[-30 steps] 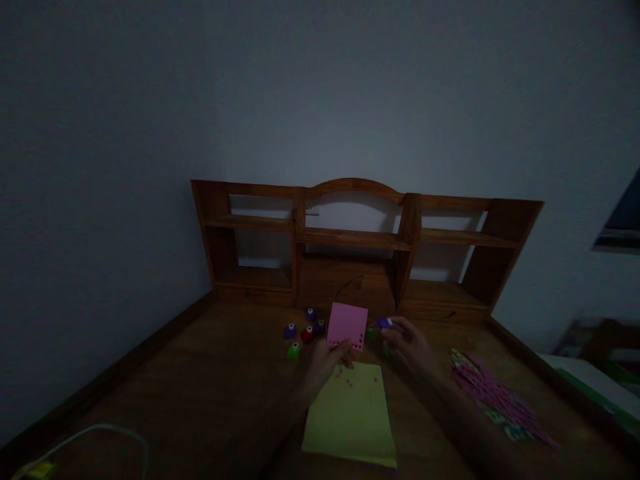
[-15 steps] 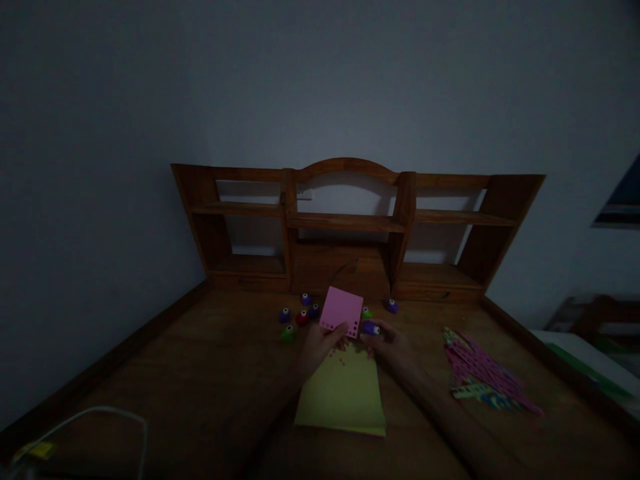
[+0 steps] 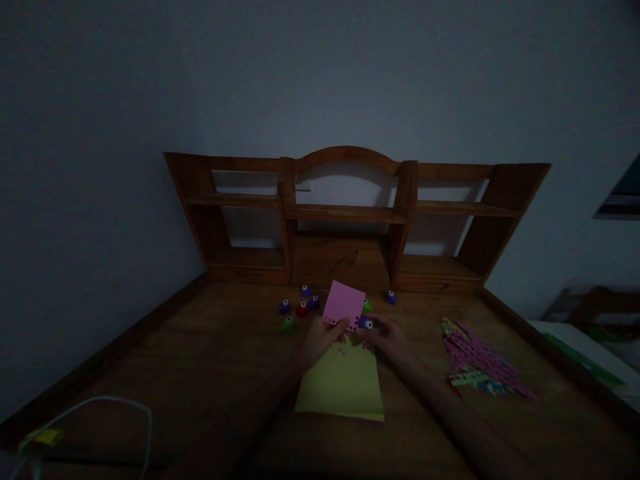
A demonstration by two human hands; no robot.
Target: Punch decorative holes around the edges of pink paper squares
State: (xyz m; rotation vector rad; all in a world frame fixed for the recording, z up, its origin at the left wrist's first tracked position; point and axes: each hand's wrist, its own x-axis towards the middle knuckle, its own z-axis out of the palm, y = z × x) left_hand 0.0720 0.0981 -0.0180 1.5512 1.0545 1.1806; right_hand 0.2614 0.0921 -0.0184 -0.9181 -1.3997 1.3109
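My left hand pinches the lower edge of a small pink paper square and holds it upright above a yellow sheet lying on the wooden desk. A row of small holes runs along the pink square's lower edge. My right hand grips a little purple paper punch pressed against that edge. Tiny pink bits lie on the yellow sheet near my fingers.
Several small punches lie behind the paper: purple, red, green, and another purple to the right. A pile of pink paper strips sits at right. A wooden shelf unit backs the desk. A white cable curls at lower left.
My right hand brought the purple punch from the right side in to the pink square's lower edge. The view has tilted slightly upward and the hands sit closer together.
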